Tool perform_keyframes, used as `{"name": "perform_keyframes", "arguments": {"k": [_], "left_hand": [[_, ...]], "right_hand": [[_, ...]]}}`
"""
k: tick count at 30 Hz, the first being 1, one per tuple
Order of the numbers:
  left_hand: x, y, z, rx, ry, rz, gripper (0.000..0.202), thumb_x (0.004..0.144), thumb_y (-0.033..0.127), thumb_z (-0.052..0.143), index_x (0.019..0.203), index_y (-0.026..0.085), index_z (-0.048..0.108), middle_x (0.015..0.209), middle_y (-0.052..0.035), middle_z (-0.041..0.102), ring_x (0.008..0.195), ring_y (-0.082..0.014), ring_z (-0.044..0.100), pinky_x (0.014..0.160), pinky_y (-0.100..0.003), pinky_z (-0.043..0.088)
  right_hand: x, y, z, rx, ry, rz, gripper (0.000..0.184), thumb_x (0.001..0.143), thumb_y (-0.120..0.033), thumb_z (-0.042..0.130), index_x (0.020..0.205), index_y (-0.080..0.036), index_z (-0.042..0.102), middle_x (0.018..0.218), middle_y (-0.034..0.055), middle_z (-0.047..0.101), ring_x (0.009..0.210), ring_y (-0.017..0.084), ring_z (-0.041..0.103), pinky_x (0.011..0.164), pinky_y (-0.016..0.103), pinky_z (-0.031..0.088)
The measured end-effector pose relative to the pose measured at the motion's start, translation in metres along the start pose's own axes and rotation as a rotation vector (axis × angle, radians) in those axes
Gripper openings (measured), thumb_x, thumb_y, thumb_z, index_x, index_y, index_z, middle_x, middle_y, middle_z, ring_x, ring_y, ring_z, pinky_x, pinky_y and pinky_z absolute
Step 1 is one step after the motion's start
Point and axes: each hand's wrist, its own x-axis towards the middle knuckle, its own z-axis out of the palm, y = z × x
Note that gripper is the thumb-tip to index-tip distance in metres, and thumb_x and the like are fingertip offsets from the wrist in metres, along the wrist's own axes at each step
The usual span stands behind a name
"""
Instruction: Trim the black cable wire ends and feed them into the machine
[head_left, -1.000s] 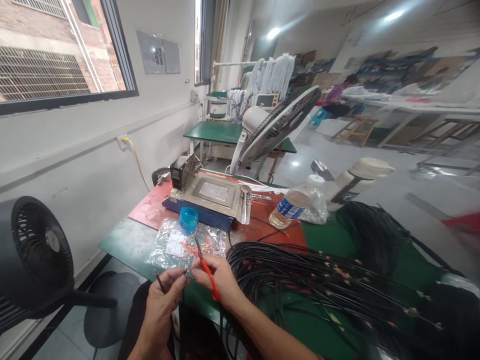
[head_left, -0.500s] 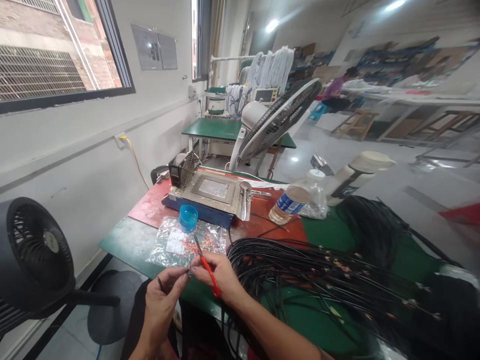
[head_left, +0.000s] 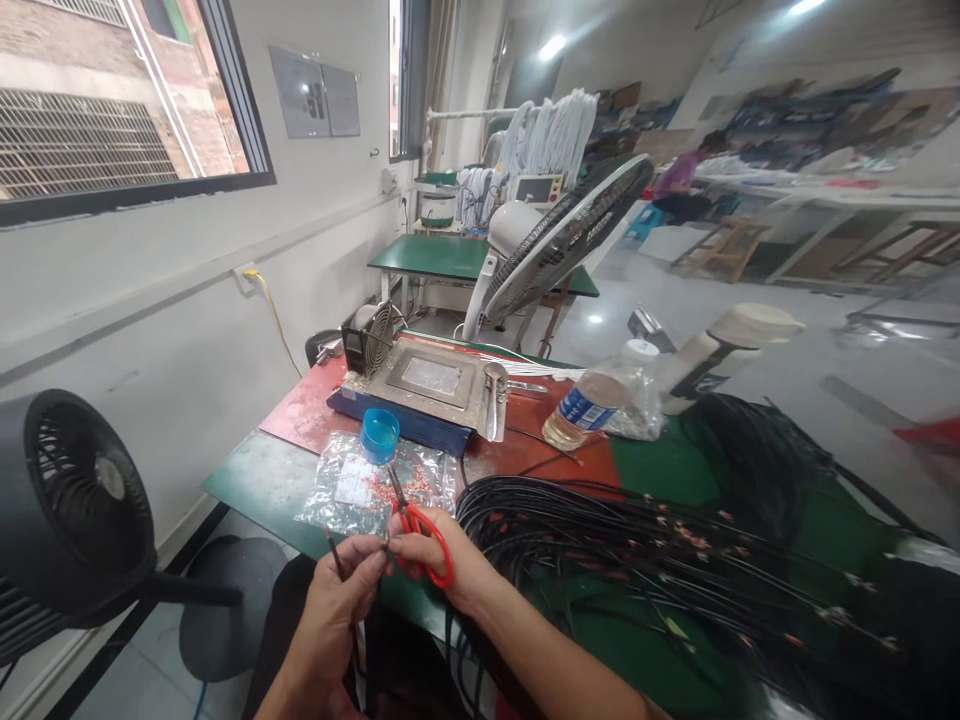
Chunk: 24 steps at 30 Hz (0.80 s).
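My left hand is closed on a thin black cable, its thumb and forefinger pinched at the front. The cable's short end sticks up between the fingers. Meeting those fingertips, my right hand holds red-handled scissors, blades pointing up and away. Its thumb and finger also pinch close to the cable, but what is between them is too small to make out. Just beyond lies a clear plastic bag strewn with small red and white scraps, with a blue cap-like dish at its far edge.
A large bundle of black cables spreads to the right. Behind the bag stands a blue-based metal heating unit with a small fan. A liquid-filled bottle and a big tilted fan are further back. A black fan stands left.
The red scissors have turned in my right hand, and their handle loops now show spread. More of the black cable's end now stands up from my left fingers.
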Motion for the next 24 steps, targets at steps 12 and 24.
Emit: {"name": "perform_keyframes", "arguments": {"k": [12,24], "left_hand": [[-0.003,0.007,-0.008,-0.119,-0.121,-0.089,0.032,0.066,0.04,0.077,0.065,0.013,0.06,0.052,0.0073,0.039,0.04,-0.0005,0.013,0.037,-0.015,0.008],[-0.002,0.001,-0.007,-0.013,-0.131,0.013,0.024,0.074,0.037,0.07,0.077,0.013,0.067,0.057,0.0034,0.05,0.04,-0.001,0.019,0.039,-0.018,0.008]], "right_hand": [[-0.006,-0.016,-0.012,0.021,-0.113,-0.155,0.034,0.065,-0.043,0.068,0.054,-0.015,0.051,0.043,-0.0046,0.042,0.037,0.007,0.037,0.039,0.021,0.023],[-0.001,-0.004,-0.001,-0.161,-0.013,-0.011,0.037,0.068,-0.049,0.068,0.069,-0.014,0.055,0.051,-0.0029,0.051,0.044,0.007,0.039,0.044,0.019,0.027]]}}
